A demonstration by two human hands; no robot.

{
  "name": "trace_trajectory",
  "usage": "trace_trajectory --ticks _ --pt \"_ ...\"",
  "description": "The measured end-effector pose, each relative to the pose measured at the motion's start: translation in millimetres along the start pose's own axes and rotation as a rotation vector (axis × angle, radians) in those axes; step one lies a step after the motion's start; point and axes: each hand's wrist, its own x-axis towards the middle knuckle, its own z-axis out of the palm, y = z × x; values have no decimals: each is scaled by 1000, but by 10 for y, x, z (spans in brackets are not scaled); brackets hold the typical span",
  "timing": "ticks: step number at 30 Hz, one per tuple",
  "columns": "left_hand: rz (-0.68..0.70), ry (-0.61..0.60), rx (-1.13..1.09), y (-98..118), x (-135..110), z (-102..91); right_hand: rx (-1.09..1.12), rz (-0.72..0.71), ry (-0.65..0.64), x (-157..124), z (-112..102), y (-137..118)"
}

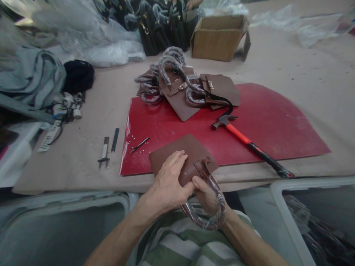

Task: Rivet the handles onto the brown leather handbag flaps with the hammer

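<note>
Your left hand (169,180) lies on a brown panel (194,149) your right hand (207,196) holds; a hammer (250,144) lies beyond, rightward.

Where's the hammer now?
Head view, right of centre: the hammer lies on the red mat, right of the held brown panel, its handle end past the mat's near edge.

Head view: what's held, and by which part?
The brown panel: the right hand grips its near edge, beside the wrapped handle; the left hand lies on top.
</note>
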Motion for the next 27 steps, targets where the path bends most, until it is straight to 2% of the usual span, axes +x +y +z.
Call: trace_trajectory --ticks 4,9,17,27 --pt "20 37 8 51 -6 -8 116 -2 20 0 94 -25" --pt "22 79 2 102 -33 14 182 32 0 -1 114 -36" --pt "-8 127 -50 153 -72 68 179 73 -14 -9 68 -37" --pt "-23 114 -62 169 -61 59 198 91 -17 -17 66 -31"
